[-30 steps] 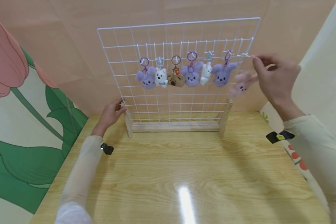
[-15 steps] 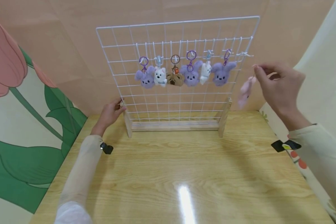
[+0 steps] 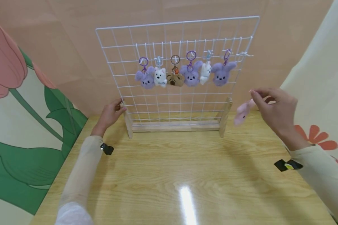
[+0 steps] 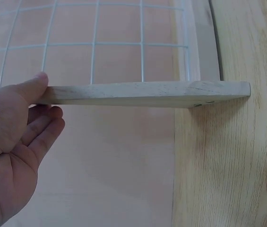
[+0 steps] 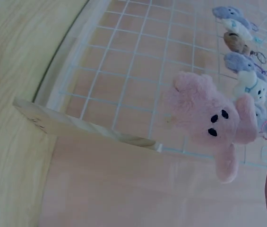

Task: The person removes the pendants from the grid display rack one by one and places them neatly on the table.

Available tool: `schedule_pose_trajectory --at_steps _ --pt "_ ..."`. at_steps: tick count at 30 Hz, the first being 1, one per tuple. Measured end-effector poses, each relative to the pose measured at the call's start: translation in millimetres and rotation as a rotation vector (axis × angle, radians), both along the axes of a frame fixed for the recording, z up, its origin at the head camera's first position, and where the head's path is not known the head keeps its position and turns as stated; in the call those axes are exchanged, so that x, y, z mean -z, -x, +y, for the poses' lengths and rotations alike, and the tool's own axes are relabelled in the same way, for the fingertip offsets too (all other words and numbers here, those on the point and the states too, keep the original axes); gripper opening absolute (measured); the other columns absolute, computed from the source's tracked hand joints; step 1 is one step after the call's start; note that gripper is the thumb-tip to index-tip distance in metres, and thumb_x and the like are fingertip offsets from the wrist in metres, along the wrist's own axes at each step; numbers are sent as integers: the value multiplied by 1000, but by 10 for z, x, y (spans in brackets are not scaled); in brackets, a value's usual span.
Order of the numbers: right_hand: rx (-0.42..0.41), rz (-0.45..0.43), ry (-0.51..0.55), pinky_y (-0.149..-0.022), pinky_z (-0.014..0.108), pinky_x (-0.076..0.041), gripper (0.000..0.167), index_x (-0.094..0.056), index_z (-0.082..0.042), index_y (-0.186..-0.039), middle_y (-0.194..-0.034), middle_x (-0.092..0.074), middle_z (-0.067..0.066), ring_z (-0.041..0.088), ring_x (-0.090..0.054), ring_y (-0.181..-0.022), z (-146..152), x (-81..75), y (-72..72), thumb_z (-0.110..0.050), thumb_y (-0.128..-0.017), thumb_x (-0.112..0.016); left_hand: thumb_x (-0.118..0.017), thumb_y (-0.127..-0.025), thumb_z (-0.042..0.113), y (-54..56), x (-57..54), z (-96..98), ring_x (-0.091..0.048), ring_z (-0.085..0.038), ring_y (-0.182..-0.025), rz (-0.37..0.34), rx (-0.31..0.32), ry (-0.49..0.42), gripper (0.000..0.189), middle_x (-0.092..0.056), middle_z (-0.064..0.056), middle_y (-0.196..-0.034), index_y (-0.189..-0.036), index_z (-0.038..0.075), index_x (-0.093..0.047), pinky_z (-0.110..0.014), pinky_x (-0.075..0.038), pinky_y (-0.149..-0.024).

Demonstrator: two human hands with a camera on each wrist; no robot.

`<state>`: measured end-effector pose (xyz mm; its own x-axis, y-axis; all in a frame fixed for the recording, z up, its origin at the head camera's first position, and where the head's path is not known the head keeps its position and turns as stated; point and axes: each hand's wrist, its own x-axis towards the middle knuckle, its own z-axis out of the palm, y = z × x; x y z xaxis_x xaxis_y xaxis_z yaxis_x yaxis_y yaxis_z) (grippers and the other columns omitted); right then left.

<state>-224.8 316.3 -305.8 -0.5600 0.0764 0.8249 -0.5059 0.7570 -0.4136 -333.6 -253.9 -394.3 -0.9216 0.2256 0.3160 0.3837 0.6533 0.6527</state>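
In the head view my left hand grips the top of the left wooden upright of a white wire grid rack. The left wrist view has the thumb on one side of that upright and the fingers on the other. My right hand pinches the ring of a pink plush keychain, which dangles to the right of the rack. Up close in the right wrist view, the pink plush shows long ears and a small black-eyed face. The fingertips are partly cut off there.
Purple plush keychains, white ones and a brown one hang in a row on the rack's hooks. A white hook at the right end bears nothing. The rack stands at the back of the wooden table.
My right hand has drawn the pink keychain off the rightmost hook, a little to the right and then down beside the rack. The left hand stays on the upright.
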Motion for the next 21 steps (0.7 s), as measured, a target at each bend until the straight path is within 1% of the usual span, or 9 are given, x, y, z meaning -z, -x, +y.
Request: schedule_pose_trajectory --at_steps 3,6,10,16,21 --pt "-18 -4 -18 -69 1 -44 9 -80 4 -94 -87 -75 22 -20 -54 -78 16 85 -47 -3 -90 -77 -66 -102 19 2 3 0 -61 -46 -123 -3 -3 -2 54 -52 -27 -148 -147 -6 -49 -53 -54 -102" --pt "-29 -4 -42 -70 -1 -43 7 -80 3 -94 -87 -76 21 -22 -53 -78 43 178 -87 1 -88 -78 -66 -102 19 3 4 -5 -61 -46 -123 -1 -5 0 54 -52 -27 -147 -147 -6 -49 -53 -54 -102" --pt "-31 -20 -73 -70 -2 -41 8 -81 0 -94 -88 -77 18 -24 -51 -79 84 316 -134 0 -86 -80 -66 -102 18 4 5 -9 -61 -46 -124 1 -2 -3 53 -52 -27 -147 -147 -6 -49 -53 -54 -103" --pt "-35 -65 -101 -68 -3 -40 10 -82 -2 -96 -88 -77 16 -24 -49 -77 113 502 -238 -3 -87 -81 -66 -102 18 7 2 -5 -61 -46 -124 -8 -4 -6 53 -52 -27 -147 -147 -5 -49 -52 -54 -103" --pt "-63 -63 -128 -70 -2 -41 13 -81 -1 -97 -86 -76 15 -23 -48 -80 120 661 -303 2 -84 -81 -65 -102 18 13 5 -7 -61 -46 -124 -4 -4 -4 53 -52 -28 -146 -147 -6 -49 -53 -54 -103"
